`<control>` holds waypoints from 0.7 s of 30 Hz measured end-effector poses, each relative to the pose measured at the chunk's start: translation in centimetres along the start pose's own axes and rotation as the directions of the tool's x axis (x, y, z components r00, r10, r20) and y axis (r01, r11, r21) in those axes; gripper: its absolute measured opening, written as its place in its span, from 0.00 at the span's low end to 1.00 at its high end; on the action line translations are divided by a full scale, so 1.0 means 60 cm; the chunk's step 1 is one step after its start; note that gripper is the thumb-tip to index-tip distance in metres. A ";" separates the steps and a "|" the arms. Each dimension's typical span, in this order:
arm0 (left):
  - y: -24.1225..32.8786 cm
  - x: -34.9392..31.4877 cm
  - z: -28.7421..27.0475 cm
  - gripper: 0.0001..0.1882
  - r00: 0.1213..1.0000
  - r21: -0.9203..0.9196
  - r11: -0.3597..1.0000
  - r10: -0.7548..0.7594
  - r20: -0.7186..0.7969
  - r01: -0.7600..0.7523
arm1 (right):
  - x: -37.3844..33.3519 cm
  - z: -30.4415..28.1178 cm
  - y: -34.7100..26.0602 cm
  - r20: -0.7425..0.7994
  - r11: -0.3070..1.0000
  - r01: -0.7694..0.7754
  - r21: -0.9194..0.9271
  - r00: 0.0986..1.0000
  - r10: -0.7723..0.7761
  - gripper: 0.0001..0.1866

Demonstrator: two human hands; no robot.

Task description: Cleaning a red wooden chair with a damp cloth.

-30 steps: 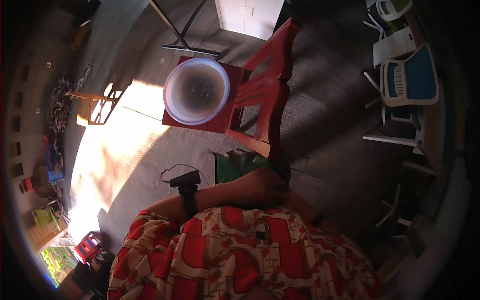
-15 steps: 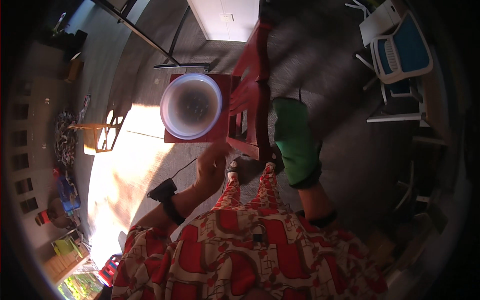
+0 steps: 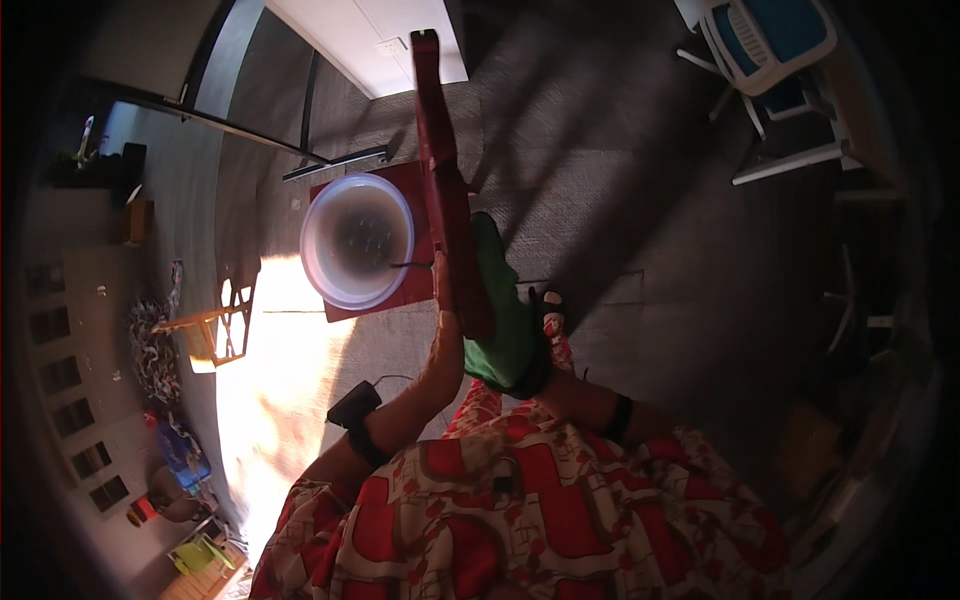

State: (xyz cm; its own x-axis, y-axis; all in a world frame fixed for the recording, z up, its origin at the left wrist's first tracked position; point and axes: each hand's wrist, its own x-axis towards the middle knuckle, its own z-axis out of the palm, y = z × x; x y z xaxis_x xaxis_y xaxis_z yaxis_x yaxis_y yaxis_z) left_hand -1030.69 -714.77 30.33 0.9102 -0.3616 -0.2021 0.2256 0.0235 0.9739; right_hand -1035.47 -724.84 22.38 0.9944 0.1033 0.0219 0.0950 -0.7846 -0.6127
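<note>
A red wooden chair (image 3: 440, 150) stands in front of me, its tall back seen nearly edge-on from above. At the near part of that back is my left hand (image 3: 446, 290), closed against its left side with the fingers partly hidden. My right hand wears a green cloth mitt (image 3: 505, 335), which lies along the right side of the chair back. The mitt hides the fingers of this hand. On the chair's red seat (image 3: 412, 195), left of the back, sits a round whitish basin (image 3: 408, 235) holding murky liquid with small bright reflections.
Beyond the chair are a white cabinet (image 3: 340, 35) and a dark metal frame (image 3: 335, 160). A blue and white chair (image 3: 765, 40) stands at the far right. To the left, a small wooden stand (image 3: 215, 335) is beside a bright sunlit patch of floor (image 3: 285, 380).
The green-mitted right hand has moved left, from apart to against the chair back. My left hand has come up to the back's left side. The view has shifted.
</note>
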 end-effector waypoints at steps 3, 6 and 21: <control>0.002 0.012 0.003 0.33 0.982 0.105 0.979 -0.168 -0.086 0.176 | 0.016 0.022 0.016 -0.026 0.906 -0.169 0.388 0.981 0.194 0.30; 0.016 0.004 0.015 0.31 0.992 0.085 0.988 -0.124 -0.031 0.127 | 0.038 0.026 0.043 0.059 0.484 -0.274 0.831 0.909 0.412 0.23; 0.078 0.014 0.018 0.48 0.988 0.121 0.991 -0.080 0.130 0.064 | 0.119 0.007 0.017 0.362 -0.180 -0.321 0.930 0.885 0.293 0.20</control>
State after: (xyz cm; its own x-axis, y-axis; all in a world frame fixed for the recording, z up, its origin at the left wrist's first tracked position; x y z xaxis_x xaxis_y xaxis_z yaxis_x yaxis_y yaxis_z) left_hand -1029.28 -715.98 34.81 0.8360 -0.4808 -0.2644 0.2399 -0.1130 0.9642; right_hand -1028.31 -724.66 21.59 0.8912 0.0829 -0.4459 -0.3789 0.6765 -0.6314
